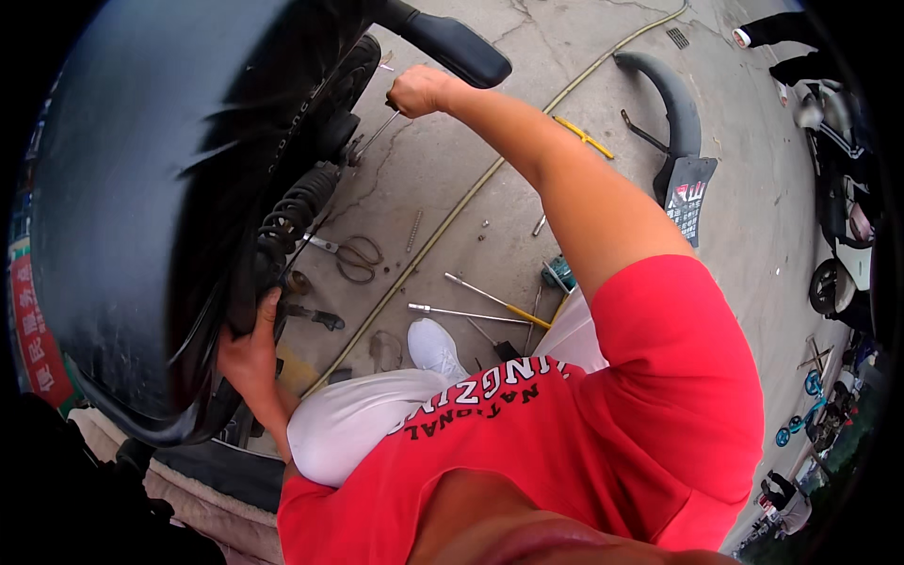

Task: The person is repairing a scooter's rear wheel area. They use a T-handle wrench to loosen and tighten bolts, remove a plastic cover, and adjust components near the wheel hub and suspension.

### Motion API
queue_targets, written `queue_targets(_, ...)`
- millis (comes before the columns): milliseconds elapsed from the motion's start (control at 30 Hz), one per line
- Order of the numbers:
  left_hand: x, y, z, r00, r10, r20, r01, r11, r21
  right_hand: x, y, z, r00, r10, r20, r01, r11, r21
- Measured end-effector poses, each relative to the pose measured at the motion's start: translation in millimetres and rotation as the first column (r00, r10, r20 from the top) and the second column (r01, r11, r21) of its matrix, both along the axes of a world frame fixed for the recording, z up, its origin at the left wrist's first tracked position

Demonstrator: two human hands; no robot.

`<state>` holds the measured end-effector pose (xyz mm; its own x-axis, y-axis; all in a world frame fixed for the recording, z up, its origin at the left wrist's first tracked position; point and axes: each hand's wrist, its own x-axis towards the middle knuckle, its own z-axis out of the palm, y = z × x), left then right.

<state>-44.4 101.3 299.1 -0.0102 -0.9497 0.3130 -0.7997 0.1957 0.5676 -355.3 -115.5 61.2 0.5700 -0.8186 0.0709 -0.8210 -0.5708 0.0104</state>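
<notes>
A black scooter (122, 207) takes up the left side, with a coil-spring shock absorber (294, 209) showing under its seat. My right hand (416, 91) is closed round the end of a slim metal-shafted tool (379, 135). The tool's far end reaches a fitting beside the top of the shock absorber; its tip is too small to make out. My left hand (250, 350) rests against the scooter's lower side, below the spring. Its thumb points up, while the other fingers are hidden behind the bodywork. Black-handled scissors (358, 259) lie on the ground near the spring.
A hose (452, 207) crosses the concrete. T-handle wrenches (471, 313) lie by my white shoe (435, 347), near a teal power tool (559, 273). A yellow-handled tool (584, 137) and a detached black mudguard (676, 108) lie farther right. Parked scooters (833, 282) line the right side.
</notes>
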Motion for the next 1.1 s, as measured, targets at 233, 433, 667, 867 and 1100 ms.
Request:
queue_targets(233, 9, 4, -10, 0.997, 0.075, -0.036, -0.073, 0.996, 0.047, 3, 8, 7, 0.997, 0.018, 0.078, -0.023, 0.998, 0.053)
queue_targets(433, -5, 2, -6, 0.965, -0.05, -0.257, 0.051, 0.999, -0.003, 5, 3, -27, 0.991, -0.071, 0.112, 0.059, 0.993, 0.106)
queue_targets(667, 6, 1, -6, 1.0, 0.027, -0.016, -0.028, 1.0, -0.012, 0, 10, -44, 0.995, 0.052, 0.084, -0.07, 0.973, 0.22)
queue_targets(867, 4, 0, -5, 0.998, 0.054, 0.008, -0.054, 0.998, -0.019, -34, 85, -5, 0.973, -0.113, 0.199, -0.049, 0.746, 0.664)
queue_targets(1100, 3, 0, -5, 0.999, -0.023, 0.031, 0.026, 0.995, -0.099, -21, 122, 61, 0.988, -0.038, 0.15, -0.005, 0.96, 0.279)
